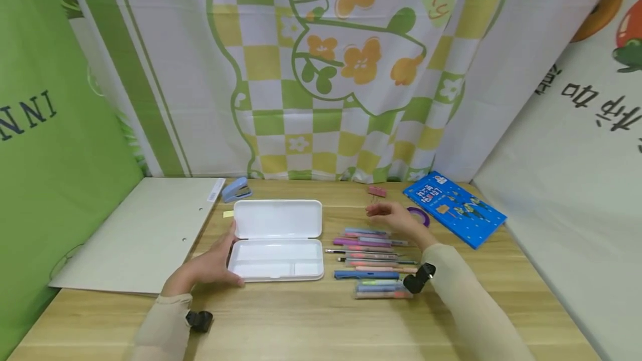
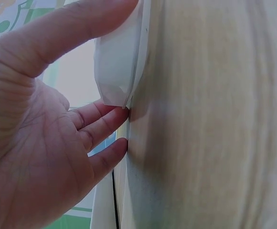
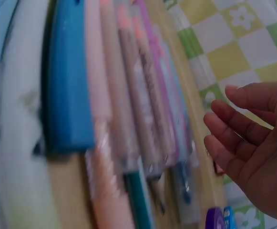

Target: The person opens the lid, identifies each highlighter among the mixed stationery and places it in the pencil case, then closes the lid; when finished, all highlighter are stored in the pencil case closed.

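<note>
An open white pencil case lies empty on the wooden table. My left hand braces its left end: in the left wrist view the thumb reaches over the case's edge and the fingers touch the table at its corner. To the right of the case lies a row of several pens and pencils. My right hand hovers just above the far end of that row, fingers relaxed and holding nothing. The right wrist view shows this hand beside the pens.
A blue book, a purple tape ring and a pink clip lie at the back right. At the back left sit a blue stapler, a yellow note and a white board. Cloth walls enclose the table.
</note>
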`<move>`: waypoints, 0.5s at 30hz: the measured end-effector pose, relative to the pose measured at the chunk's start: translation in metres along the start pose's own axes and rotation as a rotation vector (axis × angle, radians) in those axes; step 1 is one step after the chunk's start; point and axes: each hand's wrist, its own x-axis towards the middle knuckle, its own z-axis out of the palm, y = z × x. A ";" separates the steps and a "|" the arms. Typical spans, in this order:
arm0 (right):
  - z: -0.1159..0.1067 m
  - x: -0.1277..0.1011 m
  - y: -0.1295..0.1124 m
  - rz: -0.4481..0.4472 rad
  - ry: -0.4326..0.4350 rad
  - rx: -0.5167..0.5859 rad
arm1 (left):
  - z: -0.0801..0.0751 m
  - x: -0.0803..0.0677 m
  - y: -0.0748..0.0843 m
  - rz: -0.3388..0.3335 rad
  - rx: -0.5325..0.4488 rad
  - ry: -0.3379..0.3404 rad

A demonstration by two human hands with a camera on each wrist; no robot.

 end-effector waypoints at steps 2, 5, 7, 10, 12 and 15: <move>-0.003 -0.004 0.008 0.036 0.000 -0.046 | 0.000 0.000 0.000 -0.009 -0.002 0.000; -0.006 -0.005 0.018 0.060 -0.006 -0.068 | 0.001 0.000 0.000 -0.010 0.004 0.002; -0.006 -0.005 0.023 0.067 -0.017 -0.063 | 0.001 0.000 -0.001 -0.009 0.004 0.003; -0.005 -0.004 0.027 0.066 -0.019 -0.063 | 0.002 0.000 -0.002 -0.004 -0.003 0.002; -0.003 -0.004 0.029 0.038 -0.030 -0.071 | 0.003 0.000 -0.002 -0.009 -0.010 0.005; -0.001 -0.004 0.032 -0.003 -0.045 -0.077 | 0.004 0.001 -0.003 -0.020 -0.014 0.001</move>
